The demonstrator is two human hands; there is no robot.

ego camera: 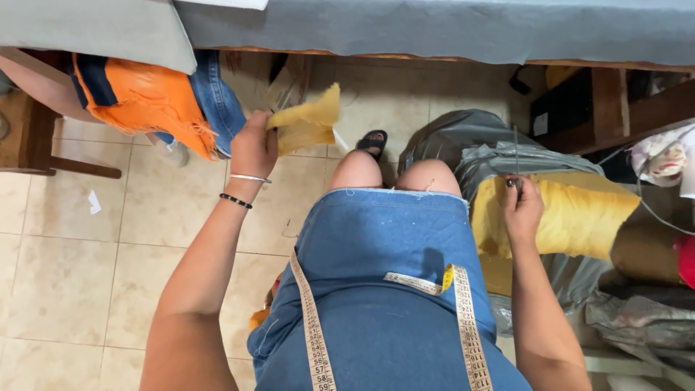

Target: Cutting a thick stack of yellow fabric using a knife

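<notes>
Denim skirt [376, 289], blue, worn by the seated person; tape measure [467, 326] draped down over it on both sides. Left hand [253, 148]: closed around a scrap of yellow cloth [308, 123], held up over the tiled floor [87, 275]. Right hand [521, 206]: fingers pinched on a thin dark tool [515, 156], upright, resting against yellow fabric [579, 213] lying on a grey plastic bag [470, 145] beside the knees. Orange garment [141, 98] hangs nearby, under the grey-covered table [434, 29].

A grey cloth [449, 29] covers the tabletop [405, 55] along the top edge. Below its left end hangs an orange and navy garment [137, 98] beside blue denim [217, 98]. Beneath it lies a beige tiled floor [87, 246]; a grey plastic bag [463, 141] sits under its right part.
</notes>
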